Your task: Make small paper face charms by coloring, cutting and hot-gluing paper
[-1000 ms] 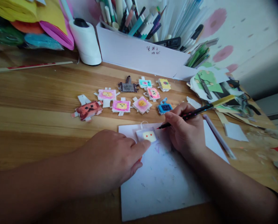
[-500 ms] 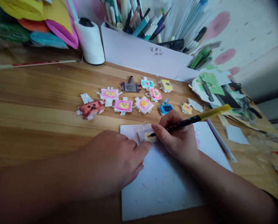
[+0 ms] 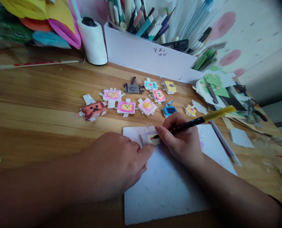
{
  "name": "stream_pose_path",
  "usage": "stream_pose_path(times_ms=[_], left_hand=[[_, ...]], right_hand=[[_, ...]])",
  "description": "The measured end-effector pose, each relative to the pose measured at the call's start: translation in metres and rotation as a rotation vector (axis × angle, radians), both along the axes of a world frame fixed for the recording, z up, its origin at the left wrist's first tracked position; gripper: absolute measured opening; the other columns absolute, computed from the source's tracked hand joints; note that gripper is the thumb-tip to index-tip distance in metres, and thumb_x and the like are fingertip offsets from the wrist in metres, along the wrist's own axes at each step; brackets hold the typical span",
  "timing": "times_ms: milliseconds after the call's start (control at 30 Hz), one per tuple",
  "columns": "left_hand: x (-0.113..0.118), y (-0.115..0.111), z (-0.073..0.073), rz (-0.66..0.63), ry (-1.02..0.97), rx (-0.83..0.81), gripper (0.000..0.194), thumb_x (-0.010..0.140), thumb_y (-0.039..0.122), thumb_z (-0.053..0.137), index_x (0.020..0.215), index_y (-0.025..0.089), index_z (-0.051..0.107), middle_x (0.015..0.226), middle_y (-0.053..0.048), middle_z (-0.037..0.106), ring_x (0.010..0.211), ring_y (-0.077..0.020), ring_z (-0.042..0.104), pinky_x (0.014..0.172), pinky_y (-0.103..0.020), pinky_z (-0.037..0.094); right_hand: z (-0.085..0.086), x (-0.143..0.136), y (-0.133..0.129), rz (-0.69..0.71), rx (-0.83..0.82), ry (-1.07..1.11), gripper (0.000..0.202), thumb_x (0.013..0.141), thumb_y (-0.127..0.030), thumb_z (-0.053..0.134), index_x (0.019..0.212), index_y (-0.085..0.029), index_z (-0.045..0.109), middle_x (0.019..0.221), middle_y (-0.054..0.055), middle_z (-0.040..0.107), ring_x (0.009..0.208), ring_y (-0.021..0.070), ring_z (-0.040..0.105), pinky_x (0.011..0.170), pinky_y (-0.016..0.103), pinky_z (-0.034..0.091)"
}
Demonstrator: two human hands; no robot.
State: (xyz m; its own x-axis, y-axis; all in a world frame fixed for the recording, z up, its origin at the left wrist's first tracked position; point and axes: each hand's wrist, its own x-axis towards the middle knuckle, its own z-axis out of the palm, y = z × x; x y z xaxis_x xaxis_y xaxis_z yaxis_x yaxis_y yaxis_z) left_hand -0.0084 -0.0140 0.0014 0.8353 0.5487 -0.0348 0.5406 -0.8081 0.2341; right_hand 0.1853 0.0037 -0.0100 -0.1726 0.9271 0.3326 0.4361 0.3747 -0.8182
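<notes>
My right hand (image 3: 185,139) is closed around a felt-tip pen (image 3: 187,125) with a dark speckled barrel and a yellow end. The pen's tip meets a small white paper piece (image 3: 144,136) with a pale yellow middle and a small red mark. My left hand (image 3: 122,161) is curled, one fingertip pressing the lower edge of that piece. A bit of orange shows between its fingers; what it belongs to is hidden. Beneath both hands lies a white board (image 3: 164,193). Beyond it sit several small coloured paper figures, among them a red one (image 3: 93,110) and a blue one (image 3: 169,110).
A white holder (image 3: 141,50) full of pens stands at the back, beside a thread spool (image 3: 93,41). Paper scraps and a dark blade-like tool (image 3: 211,90) lie to the right. A light purple stick (image 3: 225,142) rests along the board's right edge.
The whole view has shifted slightly, so everything sits a little further right. Both hands keep their places on the paper piece, the pen tip still at the red mark.
</notes>
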Motion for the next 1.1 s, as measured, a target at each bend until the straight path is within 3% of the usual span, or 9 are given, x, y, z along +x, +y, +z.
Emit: stream_pose_path(times_ms=[133,333,700,1100], left_hand=[[0.0,0.001,0.001,-0.003,-0.007,0.001,0.028,0.088,0.028,0.048,0.111,0.017,0.057,0.076,-0.007,0.07,0.065,-0.0251,0.067,0.056,-0.035,0.049],[-0.001,-0.001,0.005,-0.026,-0.042,-0.023,0.026,0.085,0.029,0.053,0.11,0.02,0.057,0.072,-0.004,0.068,0.062,-0.0213,0.064,0.057,-0.031,0.047],[-0.003,0.002,0.0,0.024,-0.081,0.015,0.024,0.087,0.032,0.049,0.102,0.018,0.06,0.072,-0.006,0.068,0.065,-0.0222,0.064,0.061,-0.034,0.05],[-0.003,0.001,0.002,0.042,-0.112,-0.014,0.027,0.088,0.034,0.049,0.108,0.019,0.06,0.07,-0.004,0.067,0.064,-0.0201,0.063,0.063,-0.033,0.051]], right_hand=[[-0.003,0.003,0.002,-0.016,-0.042,0.087,0.023,0.077,-0.018,0.066,0.063,-0.02,0.048,0.054,-0.006,0.045,0.048,0.0078,0.04,0.043,0.021,0.032],[-0.013,0.012,0.007,-0.155,-0.041,0.371,0.022,0.079,-0.018,0.066,0.067,-0.022,0.047,0.056,-0.006,0.047,0.048,0.0099,0.044,0.044,0.025,0.034],[-0.004,0.01,-0.004,0.039,-0.009,0.083,0.023,0.079,-0.016,0.063,0.066,-0.021,0.044,0.058,-0.006,0.043,0.051,0.0091,0.039,0.046,0.025,0.031],[-0.002,0.005,-0.004,0.058,0.073,-0.013,0.024,0.077,-0.013,0.063,0.063,-0.02,0.045,0.058,-0.006,0.043,0.049,0.0073,0.039,0.044,0.022,0.032]])
